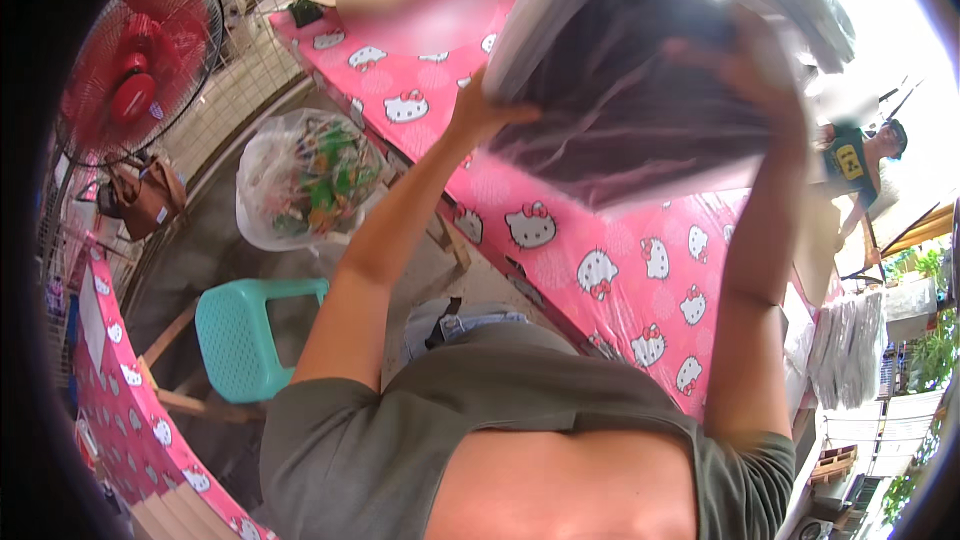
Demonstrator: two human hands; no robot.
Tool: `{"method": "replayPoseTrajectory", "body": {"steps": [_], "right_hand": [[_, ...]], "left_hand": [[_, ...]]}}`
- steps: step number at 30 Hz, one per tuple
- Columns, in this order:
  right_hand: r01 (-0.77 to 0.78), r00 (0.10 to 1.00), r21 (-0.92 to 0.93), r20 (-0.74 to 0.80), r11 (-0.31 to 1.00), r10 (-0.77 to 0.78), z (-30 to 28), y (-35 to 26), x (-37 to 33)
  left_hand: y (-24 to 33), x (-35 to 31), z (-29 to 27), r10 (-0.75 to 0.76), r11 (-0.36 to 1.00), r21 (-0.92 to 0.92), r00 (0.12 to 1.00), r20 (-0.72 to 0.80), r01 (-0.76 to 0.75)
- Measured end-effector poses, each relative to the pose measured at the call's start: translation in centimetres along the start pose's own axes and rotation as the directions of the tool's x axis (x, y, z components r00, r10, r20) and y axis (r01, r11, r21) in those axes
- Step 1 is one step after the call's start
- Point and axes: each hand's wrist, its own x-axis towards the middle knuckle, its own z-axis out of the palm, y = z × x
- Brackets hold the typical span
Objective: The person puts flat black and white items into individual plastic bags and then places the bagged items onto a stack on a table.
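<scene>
Near me, the left hand (488,112) is pinching a plastic-wrapped dark bundle (625,90); the right hand (752,65), fingers half-spread, is clasping its opposite side above a pink tablecloth (560,265).

Your top (520,380): plain, dark olive-grey, soft cloth. Neckline (540,430) wide, front edge nearly straight across. Left sleeve (320,445) short, lightly creased. Right sleeve (755,490) also short, folds bunched. Your left arm (365,275) bare below the sleeve; right arm (750,275) the same. Left hand (490,115) ungloved; right hand (752,65) ungloved, outline blurred. Your trousers (490,322): pale blue, denim-like; dark patch (443,327) at one side, details too small to read.
</scene>
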Motion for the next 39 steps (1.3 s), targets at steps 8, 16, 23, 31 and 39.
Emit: {"method": "replayPoseTrajectory", "body": {"steps": [8,16,23,31,39], "right_hand": [[-0.099,0.976,-0.204,0.172,0.974,0.135,0.9,-8.4,3.4],[-0.051,0.985,0.288,0.174,0.956,0.0,-3.7,-0.7,7.3],[0.107,0.99,0.413,0.041,0.904,-0.135,2.8,-0.6,10.9],[0.146,0.98,0.184,0.11,0.972,-0.168,3.2,-3.1,8.3],[0.147,0.918,0.079,0.36,0.986,-0.165,3.2,-4.5,9.4]], "left_hand": [[7.2,4.5,-6.5,0.16,0.914,-0.376,0.987,-0.012,-0.153],[13.5,8.0,-3.5,-0.117,0.791,-0.609,0.991,-0.064,0.054],[12.4,10.0,-2.6,-0.111,0.791,-0.608,0.993,-0.045,0.061],[12.8,9.5,-3.9,-0.058,0.781,-0.618,0.996,0.07,0.089],[21.5,11.0,-6.1,0.449,0.528,0.439,0.677,0.583,-0.727]]}}
